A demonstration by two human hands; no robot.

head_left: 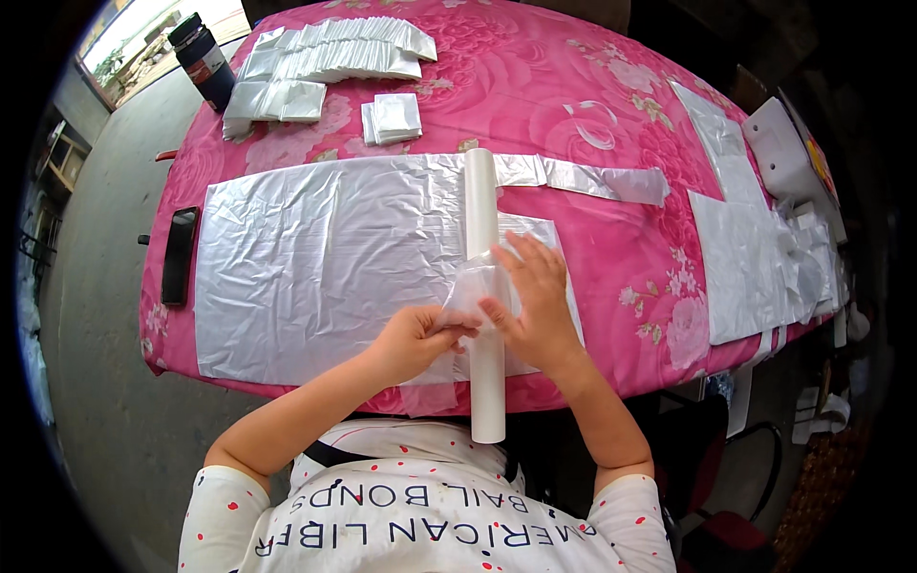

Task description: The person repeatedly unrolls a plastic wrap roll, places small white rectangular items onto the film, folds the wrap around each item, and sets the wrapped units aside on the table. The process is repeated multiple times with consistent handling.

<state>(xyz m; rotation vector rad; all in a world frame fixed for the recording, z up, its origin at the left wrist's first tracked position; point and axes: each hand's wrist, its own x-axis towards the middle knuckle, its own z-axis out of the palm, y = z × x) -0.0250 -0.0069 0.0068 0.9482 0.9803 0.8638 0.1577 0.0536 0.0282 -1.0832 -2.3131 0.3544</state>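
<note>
A white roll (483,205) lies front to back across a wide sheet of silvery-white plastic film (315,263), its near end jutting past the table edge. My left hand (413,342), left of the roll, pinches the edge of a small translucent plastic bag (475,286). This bag lies over the middle of the roll. Over the right side of the roll, my right hand (540,310) has its fingers apart, with thumb and fingertips at the bag's edge; no grip shows. More film shows beneath and right of that hand.
A pink flowered cloth (621,258) covers the table. Folded plastic bags (334,53) lie in rows at the back left, with a small stack (394,117) nearer. A dark jar (202,62) and a phone (180,256) sit left; plastic bags (750,267) and a white container (778,148) right.
</note>
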